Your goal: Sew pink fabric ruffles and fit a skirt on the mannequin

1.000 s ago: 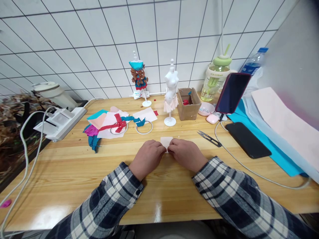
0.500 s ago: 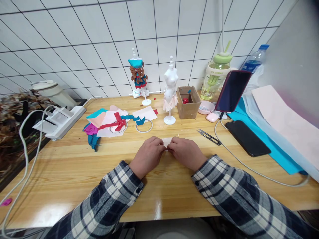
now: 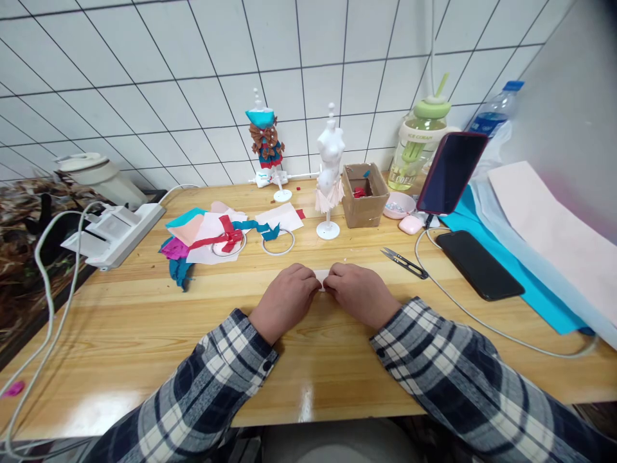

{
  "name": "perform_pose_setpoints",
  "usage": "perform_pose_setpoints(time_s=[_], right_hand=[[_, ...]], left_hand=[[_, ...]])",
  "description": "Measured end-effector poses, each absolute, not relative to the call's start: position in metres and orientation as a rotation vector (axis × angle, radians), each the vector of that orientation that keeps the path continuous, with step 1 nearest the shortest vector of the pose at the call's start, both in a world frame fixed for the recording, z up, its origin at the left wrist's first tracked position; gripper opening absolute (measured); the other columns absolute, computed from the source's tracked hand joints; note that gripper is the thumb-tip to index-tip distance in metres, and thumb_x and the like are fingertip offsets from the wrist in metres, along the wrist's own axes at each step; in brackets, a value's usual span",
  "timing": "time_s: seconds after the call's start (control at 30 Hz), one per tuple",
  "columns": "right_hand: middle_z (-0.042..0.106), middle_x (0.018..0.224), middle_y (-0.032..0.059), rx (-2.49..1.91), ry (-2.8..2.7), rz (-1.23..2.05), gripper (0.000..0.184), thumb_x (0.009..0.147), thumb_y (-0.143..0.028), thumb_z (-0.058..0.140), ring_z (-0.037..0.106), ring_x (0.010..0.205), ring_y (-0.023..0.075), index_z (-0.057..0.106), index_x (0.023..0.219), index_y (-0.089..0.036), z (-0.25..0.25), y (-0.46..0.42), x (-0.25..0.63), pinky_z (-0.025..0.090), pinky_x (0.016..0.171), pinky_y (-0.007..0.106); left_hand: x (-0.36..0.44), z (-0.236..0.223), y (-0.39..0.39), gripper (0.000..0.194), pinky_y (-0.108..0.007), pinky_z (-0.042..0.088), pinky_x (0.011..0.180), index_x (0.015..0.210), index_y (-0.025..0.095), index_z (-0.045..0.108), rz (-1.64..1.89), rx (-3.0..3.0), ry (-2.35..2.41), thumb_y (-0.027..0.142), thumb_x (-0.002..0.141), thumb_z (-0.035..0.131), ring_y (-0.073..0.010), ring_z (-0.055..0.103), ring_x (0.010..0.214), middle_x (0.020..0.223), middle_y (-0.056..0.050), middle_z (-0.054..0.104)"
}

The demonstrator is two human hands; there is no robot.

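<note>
- Well, a big white wall (image 3: 207, 38) with dark lines stands at the back, behind the things on the table.
- Under them is the wooden table (image 3: 270, 379), yellow-brown and shiny near its front edge.
- Over on the right, a long pale pink sheet (image 3: 535, 206) lies next to a bright blue sheet (image 3: 562, 315).
- Near the wall I see a clear bottle (image 3: 407, 170) with a green lid and a straw.
- Two little dummies stand up straight. The white dummy (image 3: 330, 145) has a pale pink skirt, and the dressed dummy (image 3: 267, 138) wears blue, brown and red.
- Just beside the white dummy sits an open brown box (image 3: 365, 211) with something red inside.
- A black phone (image 3: 479, 265) lies flat, partly on the blue sheet.
- The left hand (image 3: 286, 299) and the right hand (image 3: 361, 296) are close together. Their fingers are pinched in tight, both holding a pale slip (image 3: 321, 278).
- Black snips (image 3: 405, 262) lie on the table, apart from the right hand.
- Smallest is that slip, between the two hands, partly hidden by the fingers.
</note>
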State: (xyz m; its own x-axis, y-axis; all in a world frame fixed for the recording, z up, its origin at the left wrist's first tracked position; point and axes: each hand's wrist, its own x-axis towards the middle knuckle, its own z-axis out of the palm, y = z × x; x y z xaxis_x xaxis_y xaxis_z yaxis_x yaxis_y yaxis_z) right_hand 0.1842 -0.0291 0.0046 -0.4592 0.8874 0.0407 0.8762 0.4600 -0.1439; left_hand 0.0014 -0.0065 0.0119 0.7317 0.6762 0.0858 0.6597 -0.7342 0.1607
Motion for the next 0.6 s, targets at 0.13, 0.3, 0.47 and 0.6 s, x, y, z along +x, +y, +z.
perform_pose_setpoints(time_s=[0.13,0.3,0.47,0.6], right_hand=[[0.065,0.084,0.0032,-1.613,-2.597,0.188,0.019,0.093,-0.024,0.047,0.059,0.077,0.0165,0.065,0.089,-0.022,0.0057,-0.0299,0.1839,0.036,0.063,0.028],[0.064,0.083,0.0027,-1.637,-2.572,0.159,0.021,0.094,-0.027,0.045,0.059,0.075,0.0168,0.065,0.088,-0.022,0.0032,-0.0293,0.1835,0.035,0.061,0.028],[0.064,0.089,0.0038,-1.600,-2.587,0.156,0.021,0.094,-0.026,0.046,0.059,0.081,0.0161,0.066,0.088,-0.021,0.0062,-0.0298,0.1838,0.036,0.064,0.027],[0.065,0.083,0.0030,-1.620,-2.581,0.184,0.020,0.094,-0.025,0.047,0.059,0.078,0.0167,0.066,0.090,-0.022,0.0061,-0.0302,0.1837,0.036,0.064,0.028]], left_hand=[[0.0016,0.0128,-0.0069,0.019,-0.035,0.046,0.078,0.092,0.017,0.070,0.184,2.788,1.125,0.017,0.089,0.052,-0.0215,0.058,0.083,0.084,-0.007,0.068],[0.0018,0.0117,-0.0069,0.020,-0.034,0.046,0.078,0.094,0.017,0.070,0.202,2.754,1.134,0.016,0.090,0.050,-0.0208,0.058,0.083,0.085,-0.007,0.067],[0.0016,0.0102,-0.0057,0.020,-0.034,0.045,0.082,0.092,0.017,0.071,0.235,2.791,1.079,0.015,0.089,0.050,-0.0208,0.057,0.088,0.086,-0.008,0.066],[0.0010,0.0103,-0.0058,0.019,-0.035,0.045,0.080,0.093,0.018,0.070,0.202,2.794,1.101,0.017,0.089,0.052,-0.0213,0.058,0.085,0.084,-0.007,0.068]])
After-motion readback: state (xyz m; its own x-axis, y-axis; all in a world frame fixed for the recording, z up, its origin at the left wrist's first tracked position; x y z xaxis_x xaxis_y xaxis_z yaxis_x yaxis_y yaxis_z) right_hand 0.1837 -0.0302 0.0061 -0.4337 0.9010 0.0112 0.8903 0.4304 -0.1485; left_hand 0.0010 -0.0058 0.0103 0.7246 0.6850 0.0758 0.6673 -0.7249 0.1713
